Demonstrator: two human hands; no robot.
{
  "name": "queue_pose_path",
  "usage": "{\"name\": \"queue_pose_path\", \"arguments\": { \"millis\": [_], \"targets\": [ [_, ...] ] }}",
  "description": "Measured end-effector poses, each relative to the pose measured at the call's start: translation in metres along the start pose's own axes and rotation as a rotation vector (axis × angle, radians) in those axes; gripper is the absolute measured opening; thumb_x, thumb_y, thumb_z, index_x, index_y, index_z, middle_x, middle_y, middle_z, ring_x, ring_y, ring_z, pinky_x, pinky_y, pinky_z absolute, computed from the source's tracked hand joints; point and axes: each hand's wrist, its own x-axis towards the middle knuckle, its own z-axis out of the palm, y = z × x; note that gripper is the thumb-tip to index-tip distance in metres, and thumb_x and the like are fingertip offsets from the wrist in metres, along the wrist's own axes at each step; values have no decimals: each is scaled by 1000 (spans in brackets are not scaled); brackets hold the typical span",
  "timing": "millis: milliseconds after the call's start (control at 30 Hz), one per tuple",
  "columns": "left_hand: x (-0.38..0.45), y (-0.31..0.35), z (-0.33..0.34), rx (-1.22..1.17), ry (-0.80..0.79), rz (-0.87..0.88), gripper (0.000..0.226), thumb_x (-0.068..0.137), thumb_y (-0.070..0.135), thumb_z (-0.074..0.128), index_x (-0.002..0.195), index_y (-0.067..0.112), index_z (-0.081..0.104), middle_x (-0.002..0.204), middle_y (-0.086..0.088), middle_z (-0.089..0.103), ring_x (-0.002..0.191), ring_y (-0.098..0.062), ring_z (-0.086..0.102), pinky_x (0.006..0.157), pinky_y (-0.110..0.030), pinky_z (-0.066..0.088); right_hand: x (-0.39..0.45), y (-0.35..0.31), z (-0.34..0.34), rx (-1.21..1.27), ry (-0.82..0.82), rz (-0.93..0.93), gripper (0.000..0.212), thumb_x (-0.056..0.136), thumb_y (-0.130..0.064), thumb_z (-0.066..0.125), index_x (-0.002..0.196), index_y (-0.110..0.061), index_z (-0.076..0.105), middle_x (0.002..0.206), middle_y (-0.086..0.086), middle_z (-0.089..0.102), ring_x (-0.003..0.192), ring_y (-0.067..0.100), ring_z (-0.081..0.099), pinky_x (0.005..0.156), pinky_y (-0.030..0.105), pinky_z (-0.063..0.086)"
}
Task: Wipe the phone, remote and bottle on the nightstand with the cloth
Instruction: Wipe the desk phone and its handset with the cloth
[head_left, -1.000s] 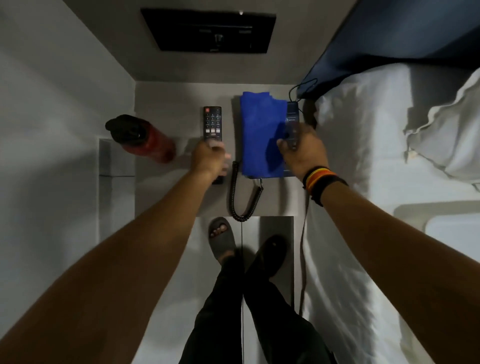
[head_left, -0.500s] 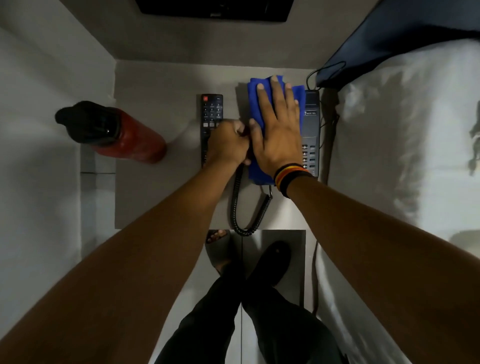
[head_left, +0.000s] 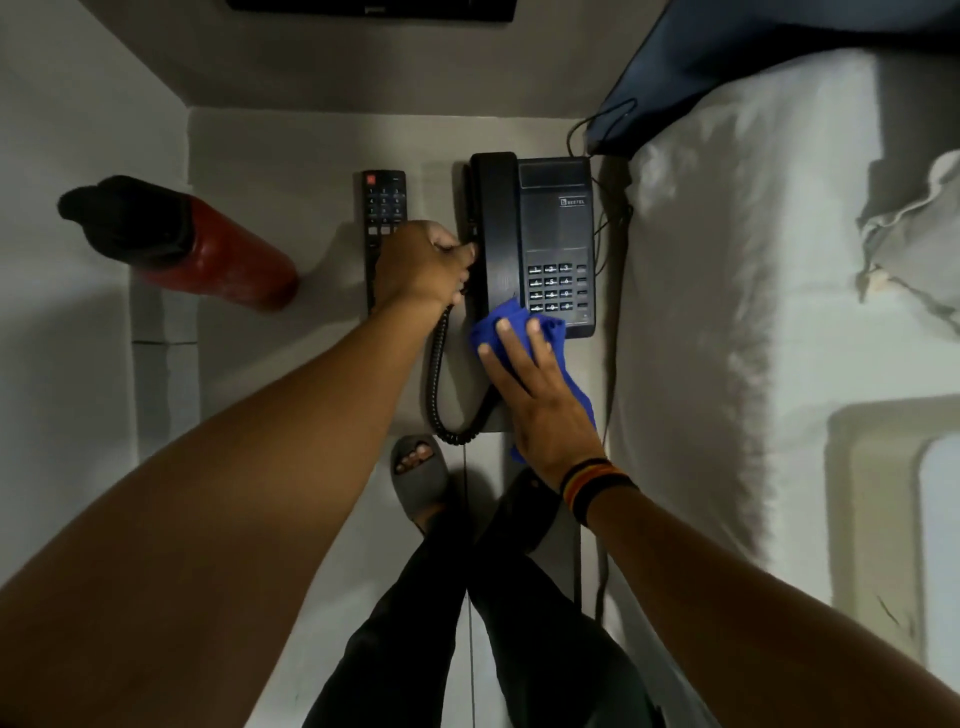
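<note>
A single wide-angle view from a camera worn on the person's head, looking almost straight down. Both forearms stretch from the bottom corners up toward the middle. The nightstand surface (head_left: 291, 156) sits close, filling the upper centre, with the floor and the person's feet below it. A bed (head_left: 753, 312) runs down the right edge, walls bending at the left and top.

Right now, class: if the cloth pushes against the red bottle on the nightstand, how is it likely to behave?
The red bottle is tall and narrow with a bulky black cap, so a push near the top would probably tip it. Its round body suggests it would then roll, perhaps toward the remote beside it. It looks rigid; whether it is full, hence heavy, cannot be told.
</note>
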Motion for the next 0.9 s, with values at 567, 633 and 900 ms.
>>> {"name": "queue_pose_path", "arguments": {
  "millis": [567, 633, 900],
  "targets": [
    [-39, -6, 11, 903, -23, 575, 94, 102, 42, 64, 171, 22, 4, 180, -2, -5, 164, -38, -12, 132, -59, 0, 154, 50, -96, 166, 88, 276, 82, 84, 10, 42, 157, -16, 16, 166, 8, 5, 151, 35, -5, 121, 56, 7],
    [-41, -5, 10, 917, 2, 584, 95, 101, 42, 66, 171, 22, 5, 180, -3, -3, 164, -39, -9, 132, -60, 1, 130, 45, -80, 175, 133, 242, 84, 83, 11, 44, 157, -19, 16, 166, 5, 5, 151, 32, -7, 121, 55, 3],
    [-49, 0, 14, 948, 27, 558, 95, 102, 41, 64, 171, 24, 1, 180, -2, -6, 164, -39, -10, 131, -57, -1, -2, 26, -43, 84, -143, 239, 96, 82, 16, 47, 157, -27, 6, 165, -6, -7, 151, 25, -10, 121, 43, 20]
  ]
}}
